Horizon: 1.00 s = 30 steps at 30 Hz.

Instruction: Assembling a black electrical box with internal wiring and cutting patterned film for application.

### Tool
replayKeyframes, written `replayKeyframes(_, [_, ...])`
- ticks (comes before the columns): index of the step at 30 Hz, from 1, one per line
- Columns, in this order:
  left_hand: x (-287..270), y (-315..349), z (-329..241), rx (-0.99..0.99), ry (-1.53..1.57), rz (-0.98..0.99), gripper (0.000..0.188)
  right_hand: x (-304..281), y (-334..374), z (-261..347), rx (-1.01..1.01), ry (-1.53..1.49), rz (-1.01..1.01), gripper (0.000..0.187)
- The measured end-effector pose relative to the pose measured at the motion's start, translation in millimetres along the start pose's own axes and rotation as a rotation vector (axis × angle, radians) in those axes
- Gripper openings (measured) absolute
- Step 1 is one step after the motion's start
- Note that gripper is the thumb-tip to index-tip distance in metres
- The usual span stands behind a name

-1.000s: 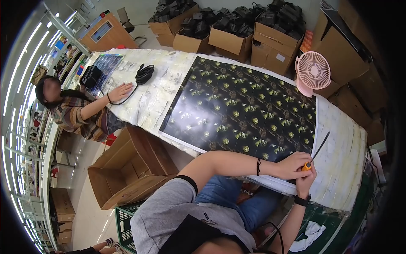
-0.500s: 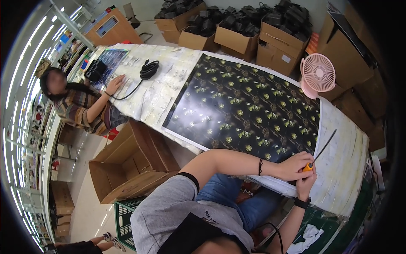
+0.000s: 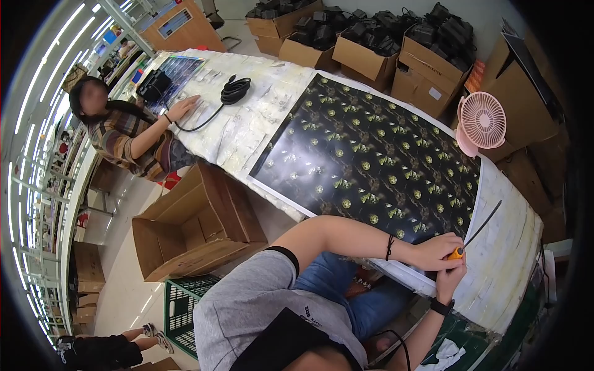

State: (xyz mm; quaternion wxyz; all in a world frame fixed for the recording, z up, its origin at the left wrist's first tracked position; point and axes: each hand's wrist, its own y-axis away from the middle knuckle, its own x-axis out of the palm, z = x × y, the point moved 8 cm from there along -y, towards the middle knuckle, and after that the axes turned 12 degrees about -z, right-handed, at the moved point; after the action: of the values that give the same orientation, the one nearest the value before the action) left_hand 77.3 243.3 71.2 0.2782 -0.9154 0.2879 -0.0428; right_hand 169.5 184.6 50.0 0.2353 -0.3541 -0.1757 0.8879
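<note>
Screwdriver (image 3: 457,253), orange-handled, clamped between left hand (image 3: 440,250) and right hand (image 3: 450,272) — both together, shaft pointing away to the right. Beyond the hands and leftward, spread over a pale worktable (image 3: 500,260), dark patterned sheet (image 3: 371,154); farther off, by its far corner, pink fan (image 3: 482,120). Well left of the hands — open cardboard box (image 3: 198,263) and, beyond, co-worker's hand (image 3: 184,108) near coiled black cable (image 3: 235,91).
</note>
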Motion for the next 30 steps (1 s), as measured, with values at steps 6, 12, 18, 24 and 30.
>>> replayKeyframes(6, [-0.7,0.0,1.2,-0.009,-0.004,-0.002,0.028,0.9,0.2,-3.0,0.008,-0.001,-0.015,0.033])
replayKeyframes(12, [-0.9,-0.2,0.8,-0.022,0.015,-0.006,0.025,-0.4,-0.2,-0.8,-0.016,-0.005,-0.037,0.033])
replayKeyframes(18, [-0.5,-0.4,-0.3,-0.039,0.025,0.007,0.024,-0.8,-0.6,-1.0,-0.026,-0.01,-0.034,0.032])
replayKeyframes(24, [-0.2,0.7,2.9,-0.041,0.002,0.008,0.027,2.0,-1.3,2.4,0.004,-0.003,-0.013,0.031])
replayKeyframes(30, [1.6,0.3,5.0,-0.051,-0.03,0.037,0.034,-2.1,-0.2,-2.0,0.054,0.004,-0.069,0.027])
